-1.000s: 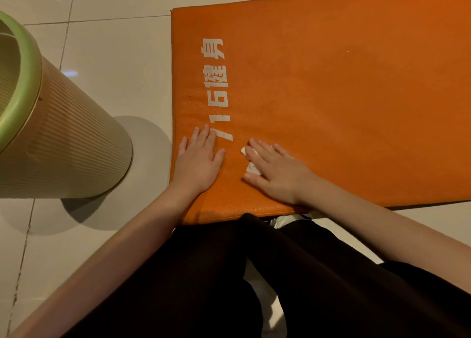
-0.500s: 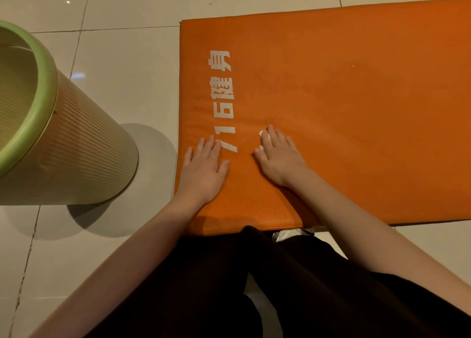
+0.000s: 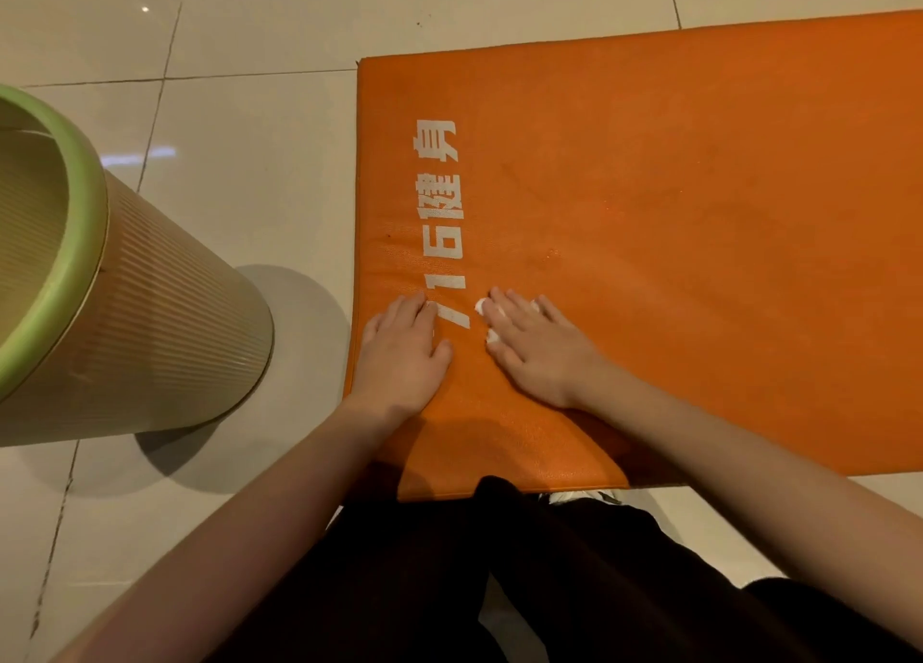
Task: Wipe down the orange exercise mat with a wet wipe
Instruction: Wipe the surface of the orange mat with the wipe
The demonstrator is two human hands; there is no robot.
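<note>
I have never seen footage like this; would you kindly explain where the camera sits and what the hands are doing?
No machine here: these are a person's two bare hands, filmed by a wide-angle camera worn on the head, looking forward and down. An orange mat with white printing lies on the tiled floor. The left hand rests flat near its left edge. The right hand presses a white wet wipe flat against the mat; only bits show between the fingers. A ribbed bin with a green rim stands on the floor to the left, apart from the mat.
</note>
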